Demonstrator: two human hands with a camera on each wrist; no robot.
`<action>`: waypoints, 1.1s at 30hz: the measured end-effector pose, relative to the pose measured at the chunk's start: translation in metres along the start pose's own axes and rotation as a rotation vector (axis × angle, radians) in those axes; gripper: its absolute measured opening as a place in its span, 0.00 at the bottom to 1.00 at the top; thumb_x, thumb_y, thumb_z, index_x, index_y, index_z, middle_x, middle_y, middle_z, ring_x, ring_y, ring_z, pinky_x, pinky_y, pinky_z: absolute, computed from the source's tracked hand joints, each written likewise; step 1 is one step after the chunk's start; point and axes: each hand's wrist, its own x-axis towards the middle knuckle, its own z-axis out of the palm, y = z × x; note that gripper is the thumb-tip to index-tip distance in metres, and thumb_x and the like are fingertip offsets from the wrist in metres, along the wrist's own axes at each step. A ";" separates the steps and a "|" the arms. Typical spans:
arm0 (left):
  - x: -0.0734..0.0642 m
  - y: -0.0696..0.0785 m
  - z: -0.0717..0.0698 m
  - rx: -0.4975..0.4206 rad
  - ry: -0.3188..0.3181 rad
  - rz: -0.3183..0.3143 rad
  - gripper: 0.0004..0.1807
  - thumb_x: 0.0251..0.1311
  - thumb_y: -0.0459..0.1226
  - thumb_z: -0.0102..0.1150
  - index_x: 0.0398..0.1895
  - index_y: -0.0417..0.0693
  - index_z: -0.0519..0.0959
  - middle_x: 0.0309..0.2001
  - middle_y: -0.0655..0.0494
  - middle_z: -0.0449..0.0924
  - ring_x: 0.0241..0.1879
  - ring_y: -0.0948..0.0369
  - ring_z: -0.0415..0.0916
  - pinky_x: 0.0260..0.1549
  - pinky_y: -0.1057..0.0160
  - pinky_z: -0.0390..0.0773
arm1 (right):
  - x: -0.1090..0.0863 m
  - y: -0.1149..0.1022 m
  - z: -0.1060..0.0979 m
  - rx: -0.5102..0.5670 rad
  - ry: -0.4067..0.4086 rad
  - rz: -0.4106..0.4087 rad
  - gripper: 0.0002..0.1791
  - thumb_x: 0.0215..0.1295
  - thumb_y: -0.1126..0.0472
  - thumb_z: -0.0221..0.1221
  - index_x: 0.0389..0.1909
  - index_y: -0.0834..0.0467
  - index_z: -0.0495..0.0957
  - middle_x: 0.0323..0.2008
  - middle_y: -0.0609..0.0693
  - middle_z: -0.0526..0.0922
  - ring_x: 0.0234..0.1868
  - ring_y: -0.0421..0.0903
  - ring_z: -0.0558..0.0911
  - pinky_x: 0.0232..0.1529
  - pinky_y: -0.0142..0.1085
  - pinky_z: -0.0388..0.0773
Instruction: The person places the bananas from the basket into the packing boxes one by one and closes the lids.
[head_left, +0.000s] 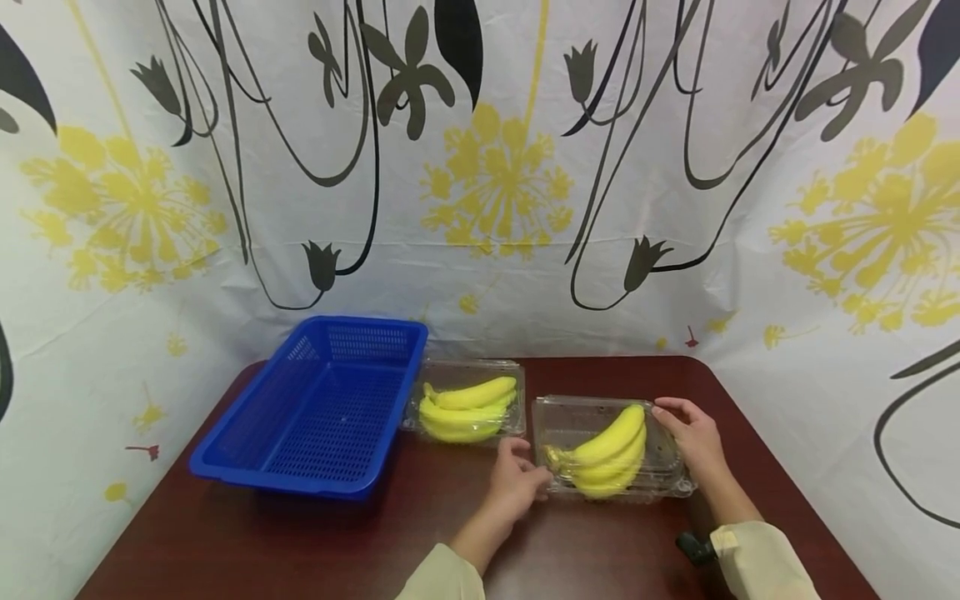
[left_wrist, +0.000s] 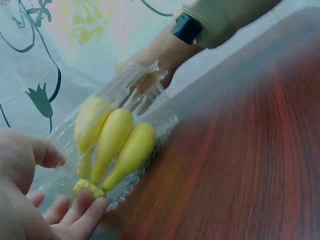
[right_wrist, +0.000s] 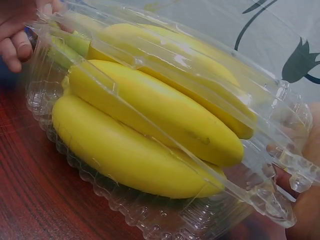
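Observation:
A clear plastic clamshell box (head_left: 551, 417) stands on the right half of the table with a bunch of yellow bananas (head_left: 611, 450) inside. My right hand (head_left: 697, 442) grips its right end, the thumb at the back corner; the right wrist view shows fingers partly behind the plastic. At the near left corner is my left hand (head_left: 513, 487), thumb and fingers apart. In the left wrist view the left fingers (left_wrist: 82, 215) lie close to the banana stems' end; whether they press the plastic is hard to tell. The box's lid appears closed over the bananas.
Left of this box a second clear box (head_left: 517, 375) holds another banana bunch (head_left: 465, 408). A blue plastic basket (head_left: 322, 479) stands beside it at the left. The dark red table (head_left: 360, 550) ends at a patterned cloth (head_left: 480, 292) behind.

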 end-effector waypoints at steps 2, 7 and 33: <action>-0.002 0.001 0.001 -0.082 -0.020 -0.058 0.25 0.47 0.24 0.58 0.51 0.35 0.66 0.31 0.46 0.73 0.21 0.56 0.79 0.23 0.55 0.82 | 0.000 0.000 0.000 -0.001 0.001 0.002 0.26 0.69 0.44 0.56 0.58 0.59 0.75 0.47 0.53 0.77 0.41 0.43 0.73 0.35 0.31 0.73; -0.003 0.002 0.003 -0.168 -0.062 -0.137 0.17 0.52 0.24 0.54 0.47 0.32 0.68 0.34 0.43 0.75 0.23 0.53 0.82 0.25 0.55 0.83 | -0.001 0.000 -0.002 -0.013 -0.006 0.016 0.26 0.70 0.44 0.55 0.59 0.59 0.74 0.50 0.54 0.77 0.43 0.43 0.73 0.37 0.33 0.73; 0.005 0.002 0.015 -0.234 0.009 -0.108 0.10 0.56 0.23 0.46 0.38 0.39 0.62 0.18 0.46 0.75 0.15 0.56 0.78 0.21 0.50 0.82 | -0.030 -0.033 0.004 -0.045 0.126 0.115 0.31 0.72 0.39 0.47 0.61 0.61 0.71 0.57 0.63 0.73 0.55 0.57 0.70 0.48 0.49 0.67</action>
